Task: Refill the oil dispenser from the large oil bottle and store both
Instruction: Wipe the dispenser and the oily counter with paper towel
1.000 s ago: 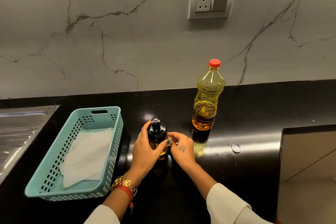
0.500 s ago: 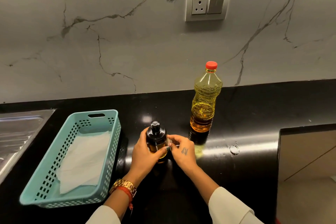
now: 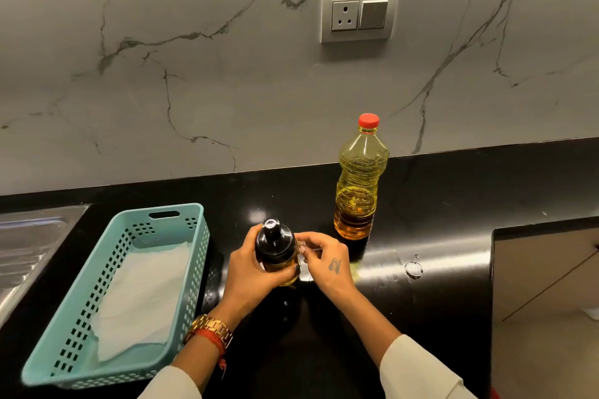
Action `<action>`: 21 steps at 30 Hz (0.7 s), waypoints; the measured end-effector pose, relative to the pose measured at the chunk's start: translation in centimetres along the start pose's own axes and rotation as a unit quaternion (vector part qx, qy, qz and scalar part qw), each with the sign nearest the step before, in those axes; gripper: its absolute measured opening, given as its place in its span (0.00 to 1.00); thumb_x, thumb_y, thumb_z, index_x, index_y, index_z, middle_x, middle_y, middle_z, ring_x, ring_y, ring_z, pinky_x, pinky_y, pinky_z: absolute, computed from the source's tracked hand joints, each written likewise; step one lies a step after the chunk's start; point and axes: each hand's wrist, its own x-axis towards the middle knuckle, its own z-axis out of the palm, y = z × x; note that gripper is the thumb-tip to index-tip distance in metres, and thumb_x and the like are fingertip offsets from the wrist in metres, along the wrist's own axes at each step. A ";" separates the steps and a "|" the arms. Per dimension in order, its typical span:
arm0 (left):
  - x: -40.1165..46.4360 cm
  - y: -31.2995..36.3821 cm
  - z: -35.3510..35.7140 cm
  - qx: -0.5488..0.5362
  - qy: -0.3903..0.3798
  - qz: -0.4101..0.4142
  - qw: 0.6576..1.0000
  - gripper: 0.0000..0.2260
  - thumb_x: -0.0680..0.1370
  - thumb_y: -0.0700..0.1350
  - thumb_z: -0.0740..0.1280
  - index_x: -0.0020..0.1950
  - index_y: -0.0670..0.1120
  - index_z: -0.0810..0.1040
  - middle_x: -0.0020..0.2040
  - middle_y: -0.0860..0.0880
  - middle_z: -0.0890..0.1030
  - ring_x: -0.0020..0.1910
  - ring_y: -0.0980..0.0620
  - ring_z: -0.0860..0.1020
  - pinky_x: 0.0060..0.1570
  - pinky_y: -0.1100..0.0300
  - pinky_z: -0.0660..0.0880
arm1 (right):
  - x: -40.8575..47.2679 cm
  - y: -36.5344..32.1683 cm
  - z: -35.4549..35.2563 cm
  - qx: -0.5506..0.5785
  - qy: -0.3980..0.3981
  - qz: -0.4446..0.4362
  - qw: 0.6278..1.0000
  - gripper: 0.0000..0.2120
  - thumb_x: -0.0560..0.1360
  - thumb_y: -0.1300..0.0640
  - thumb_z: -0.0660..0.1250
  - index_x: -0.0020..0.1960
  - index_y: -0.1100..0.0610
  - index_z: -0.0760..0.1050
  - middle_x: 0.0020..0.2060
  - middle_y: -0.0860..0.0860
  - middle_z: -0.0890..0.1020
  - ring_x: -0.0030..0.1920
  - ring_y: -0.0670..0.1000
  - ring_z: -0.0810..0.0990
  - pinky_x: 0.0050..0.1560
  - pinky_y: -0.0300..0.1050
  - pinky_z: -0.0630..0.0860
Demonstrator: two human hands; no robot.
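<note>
Change since a second ago: almost none — both hands stay at the oil dispenser (image 3: 277,253), which has not left its spot on the black counter (image 3: 431,191); only the viewpoint has drifted a little.
Meaning for task: my reading is that the opening step is still in hand; no pouring has begun, and the large oil bottle (image 3: 359,181) stands untouched with its red cap (image 3: 368,120) on.
Left hand (image 3: 249,272): wrapped round the dispenser's amber body from the left, thumb up by the dark lid, fingers curled across the front — a steadying grip.
Right hand (image 3: 324,261): fingers bent in toward the dispenser's right side, fingertips at something pale and clear there; whether it pinches a handle or spout I cannot tell.
Dispenser position: upright, front centre of the counter, near the bottle but apart from it.
Bottle position: behind and right of the dispenser, upright, close to the marble wall (image 3: 227,91).
Basket (image 3: 201,236): teal, left of the hands, a white paper liner (image 3: 142,298) inside — likely the storage place.
Left edge: steel sink drainer (image 3: 26,246).
</note>
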 end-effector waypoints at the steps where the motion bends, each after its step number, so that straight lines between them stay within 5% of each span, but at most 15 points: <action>1: 0.1 0.3 -0.2 -0.004 -0.002 0.006 1.000 0.30 0.59 0.40 0.80 0.57 0.53 0.74 0.45 0.54 0.83 0.47 0.60 0.81 0.47 0.69 0.75 | -0.2 0.3 0.0 -0.007 0.002 -0.004 1.000 0.13 0.72 0.67 0.64 0.50 0.53 0.82 0.44 0.46 0.83 0.46 0.41 0.80 0.47 0.31 0.75; 6: 0.0 1.9 -0.8 -0.010 -0.020 0.022 0.999 0.31 0.57 0.44 0.81 0.55 0.60 0.71 0.46 0.62 0.82 0.48 0.65 0.79 0.48 0.73 0.73 | -0.5 1.6 -0.7 -0.026 -0.045 0.038 0.998 0.11 0.72 0.66 0.66 0.49 0.55 0.82 0.44 0.49 0.84 0.41 0.37 0.78 0.42 0.24 0.71; 9: -0.1 2.3 -1.0 -0.030 -0.021 0.008 0.999 0.30 0.55 0.52 0.77 0.54 0.60 0.71 0.48 0.65 0.81 0.49 0.63 0.80 0.48 0.72 0.74 | -0.3 0.9 -1.3 0.008 0.029 0.031 0.999 0.13 0.72 0.67 0.66 0.50 0.54 0.82 0.44 0.46 0.84 0.44 0.35 0.79 0.43 0.26 0.73; 13: 0.0 2.3 -1.3 -0.038 -0.008 0.005 0.999 0.30 0.60 0.39 0.80 0.53 0.59 0.71 0.48 0.66 0.79 0.51 0.65 0.78 0.50 0.67 0.74 | -0.7 -0.3 -1.6 0.053 0.055 0.012 0.997 0.14 0.72 0.67 0.66 0.51 0.52 0.81 0.44 0.41 0.82 0.48 0.37 0.79 0.48 0.31 0.76; 16: 0.2 2.9 -1.4 -0.043 0.011 0.020 0.999 0.30 0.60 0.38 0.79 0.54 0.59 0.71 0.49 0.59 0.80 0.52 0.64 0.78 0.50 0.67 0.75 | -2.0 -0.1 -0.8 0.169 0.045 0.072 0.982 0.13 0.72 0.67 0.67 0.50 0.52 0.81 0.46 0.48 0.84 0.50 0.44 0.81 0.50 0.40 0.78; 21: 0.5 3.8 -1.3 -0.068 0.021 0.015 0.997 0.29 0.61 0.38 0.79 0.53 0.59 0.71 0.50 0.58 0.79 0.51 0.63 0.78 0.49 0.64 0.76 | -5.1 -0.6 0.3 0.311 0.081 0.131 0.938 0.12 0.70 0.67 0.70 0.51 0.56 0.80 0.46 0.51 0.85 0.50 0.46 0.82 0.47 0.39 0.78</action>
